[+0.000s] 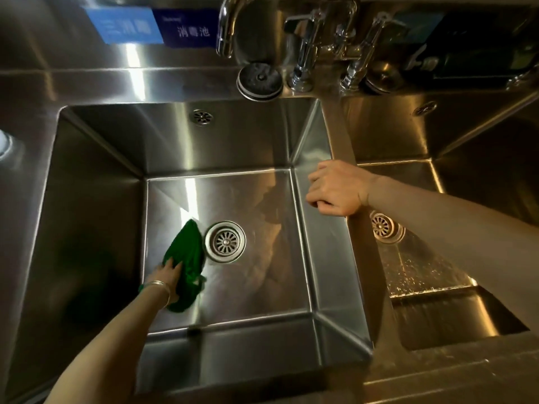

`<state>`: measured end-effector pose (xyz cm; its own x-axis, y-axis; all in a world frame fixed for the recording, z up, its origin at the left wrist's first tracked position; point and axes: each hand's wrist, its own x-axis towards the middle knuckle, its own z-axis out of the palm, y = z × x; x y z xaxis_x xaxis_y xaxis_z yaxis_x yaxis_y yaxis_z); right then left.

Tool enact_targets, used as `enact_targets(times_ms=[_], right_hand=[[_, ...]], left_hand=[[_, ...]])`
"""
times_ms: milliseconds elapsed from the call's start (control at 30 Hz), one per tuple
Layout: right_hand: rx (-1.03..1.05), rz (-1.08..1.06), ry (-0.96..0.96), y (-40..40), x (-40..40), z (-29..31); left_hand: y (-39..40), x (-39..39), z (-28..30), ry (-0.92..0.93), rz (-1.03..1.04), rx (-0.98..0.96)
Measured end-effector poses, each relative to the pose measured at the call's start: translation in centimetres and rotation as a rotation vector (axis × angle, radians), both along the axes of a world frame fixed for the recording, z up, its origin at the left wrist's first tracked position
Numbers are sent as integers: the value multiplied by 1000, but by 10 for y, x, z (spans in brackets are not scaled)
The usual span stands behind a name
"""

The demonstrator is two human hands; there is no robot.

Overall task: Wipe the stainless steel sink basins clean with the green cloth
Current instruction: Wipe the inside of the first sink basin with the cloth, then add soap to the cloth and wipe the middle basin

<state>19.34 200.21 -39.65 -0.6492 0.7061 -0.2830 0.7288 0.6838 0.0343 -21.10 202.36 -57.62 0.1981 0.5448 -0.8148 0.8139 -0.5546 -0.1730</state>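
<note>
Stainless steel fills the view: a deep square left basin [262, 287] sits at the centre, with a second right basin [437, 310] at 3 o'clock, the two parted by a narrow divider rim [341, 135]. The green cloth [186, 258] lies bunched on the floor of the left basin, touching the left edge of the round drain strainer [225, 242] at its 9 o'clock side. The left hand [164, 279] reaches down from 7 o'clock and presses on the cloth, its fingers laid over the fabric's near end; a thin metal bangle [159, 285] circles the wrist. The right hand [338, 188] comes in from 3 o'clock and rests on the divider rim, fingers curled over its edge toward the left basin. The right basin has its own drain strainer [382, 225], partly hidden by the forearm, and water droplets speckle its floor. At 12 o'clock a chrome faucet [230, 27] curves over the back ledge, with a round drain stopper [259, 81] standing just below it and two blue signs [154, 27] at 11 o'clock.
</note>
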Motion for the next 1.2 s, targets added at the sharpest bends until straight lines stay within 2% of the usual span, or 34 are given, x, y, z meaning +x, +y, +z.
enact_targets(times_ms=[100,167,267,333,433,533,600,733,833,967,1100,1200], right_hand=[[-13,16,-26,1,-2,3],[-43,23,-105,1,-7,9],[-83,0,-317,-4,-24,20],[-64,-56,-359,-15,-42,27],[-91,-329,-112,-45,-81,44],[-284,-611,271,-91,-115,58],[-399,-700,434,-123,-130,71],[-619,-883,722,-184,-136,101],[-591,-1052,1057,-218,-133,112],[-457,-1162,1198,-232,-118,123],[-392,-1183,1264,-229,-99,142],[-273,-1222,1279,-226,-86,149]], left_hand=[[-6,-32,16,175,49,-145],[-14,-32,29,213,70,-227],[-19,-18,50,79,155,-252],[-17,-3,72,-58,205,-238],[-15,20,122,-218,271,-229],[-34,38,179,-460,407,-161],[-61,50,218,-639,520,-75],[-125,89,277,-978,588,77],[-160,120,301,-1239,657,13],[-169,153,330,-1446,668,-118],[-148,178,335,-1446,669,-144],[-137,193,334,-1505,851,-241]])
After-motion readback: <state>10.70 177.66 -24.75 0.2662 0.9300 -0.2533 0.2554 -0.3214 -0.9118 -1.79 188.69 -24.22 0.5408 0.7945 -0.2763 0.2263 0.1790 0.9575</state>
